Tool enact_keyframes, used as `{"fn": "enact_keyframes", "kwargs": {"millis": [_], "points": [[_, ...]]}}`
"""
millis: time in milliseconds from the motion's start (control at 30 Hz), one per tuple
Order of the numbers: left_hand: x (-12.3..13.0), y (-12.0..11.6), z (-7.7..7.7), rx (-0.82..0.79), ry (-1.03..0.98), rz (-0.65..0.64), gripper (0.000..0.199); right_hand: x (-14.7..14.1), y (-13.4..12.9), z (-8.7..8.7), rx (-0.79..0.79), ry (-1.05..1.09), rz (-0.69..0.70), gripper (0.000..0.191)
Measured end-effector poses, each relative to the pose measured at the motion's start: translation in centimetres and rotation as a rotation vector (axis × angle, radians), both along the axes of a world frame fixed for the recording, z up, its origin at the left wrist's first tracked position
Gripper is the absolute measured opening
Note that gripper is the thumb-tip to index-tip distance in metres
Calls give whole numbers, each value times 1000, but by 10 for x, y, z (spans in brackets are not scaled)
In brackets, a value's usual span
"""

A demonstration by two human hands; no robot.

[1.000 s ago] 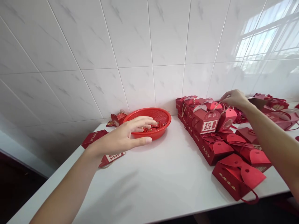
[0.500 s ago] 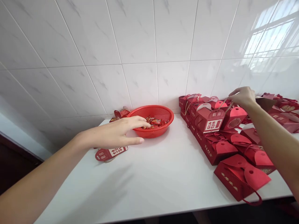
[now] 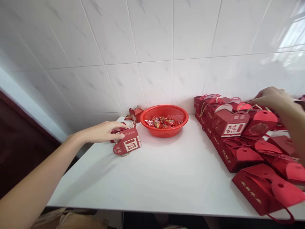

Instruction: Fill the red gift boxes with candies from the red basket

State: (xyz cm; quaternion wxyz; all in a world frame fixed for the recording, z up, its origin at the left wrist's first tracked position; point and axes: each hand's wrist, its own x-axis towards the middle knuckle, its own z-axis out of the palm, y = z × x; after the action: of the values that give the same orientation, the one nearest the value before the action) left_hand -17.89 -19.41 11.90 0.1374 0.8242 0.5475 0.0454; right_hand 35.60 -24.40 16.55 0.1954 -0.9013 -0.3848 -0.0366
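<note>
The left hand (image 3: 102, 132), half-closed, touches a red gift box (image 3: 127, 143) at eight o'clock from the red basket (image 3: 164, 109) of sweets (image 3: 163, 122) on the white counter (image 3: 147, 181) — the right hand (image 3: 271, 98), at three o'clock, seems blurred over stacked boxes (image 3: 232, 124), its hold impossible to tell.

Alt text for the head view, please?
The left hand is beside a small red gift box on a white table, near a red plastic basket of wrapped candies; the right hand reaches over rows of red gift boxes.
</note>
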Motion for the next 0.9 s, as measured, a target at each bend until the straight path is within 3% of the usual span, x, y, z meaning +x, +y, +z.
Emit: {"fn": "enact_keyframes", "kwargs": {"millis": [100,167,267,367,433,533,600,767,900], "points": [[-13,4,-2,-90,68,-9,62,-11,5,9,8,-94,-11,19],[-21,7,-7,-82,76,15,60,-26,8,16,74,-153,62,13],[-32,12,-20,-103,27,44,54,-65,13,23,185,-168,280,13],[-41,16,-39,-51,-14,90,54,-115,18,18,230,-124,573,8],[-45,19,-53,31,-10,108,60,-150,22,6,211,-76,850,6],[-47,21,-71,64,4,84,64,-201,31,-25,78,-33,1250,6],[-45,20,-80,50,10,92,70,-232,37,-52,17,-33,1411,3],[-26,12,-92,130,116,173,61,-294,47,-110,-97,-51,1576,20],[-8,10,-101,251,124,166,47,-325,51,-133,-98,-84,1509,32]]}}
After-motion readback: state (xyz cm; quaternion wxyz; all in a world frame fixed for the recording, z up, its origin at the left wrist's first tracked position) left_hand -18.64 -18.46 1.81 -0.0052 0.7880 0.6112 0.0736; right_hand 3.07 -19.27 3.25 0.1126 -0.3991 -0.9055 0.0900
